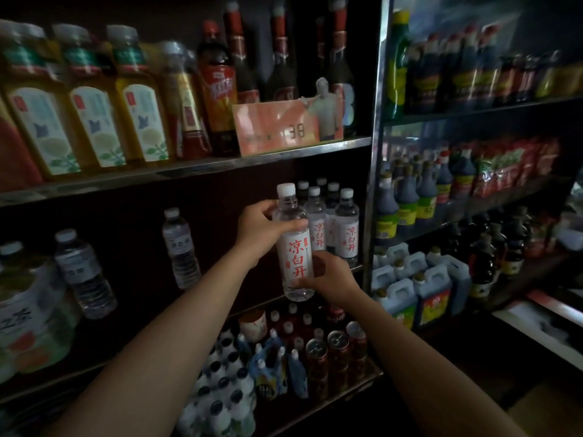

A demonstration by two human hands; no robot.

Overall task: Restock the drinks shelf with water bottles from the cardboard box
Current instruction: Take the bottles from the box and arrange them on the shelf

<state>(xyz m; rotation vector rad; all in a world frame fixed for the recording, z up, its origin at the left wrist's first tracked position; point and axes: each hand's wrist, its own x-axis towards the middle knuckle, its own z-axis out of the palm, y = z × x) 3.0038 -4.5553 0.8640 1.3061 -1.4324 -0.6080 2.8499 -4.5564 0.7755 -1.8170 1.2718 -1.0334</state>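
A clear water bottle (295, 247) with a white cap and a white label with red characters is held upright in front of the middle drinks shelf (356, 267). My left hand (260, 227) grips its upper body from the left. My right hand (331, 275) holds its lower part from the right. Just behind it, several matching water bottles (345, 225) stand in a cluster at the shelf's right end. The cardboard box is out of view.
Two other clear bottles (181, 247) stand farther left on the same shelf, beside large jugs (28, 307). Tea and dark bottles fill the upper shelf, with a price card (284, 126). Cans (328, 357) and small bottles crowd the shelf below. Sauce bottles fill the right rack (373, 152).
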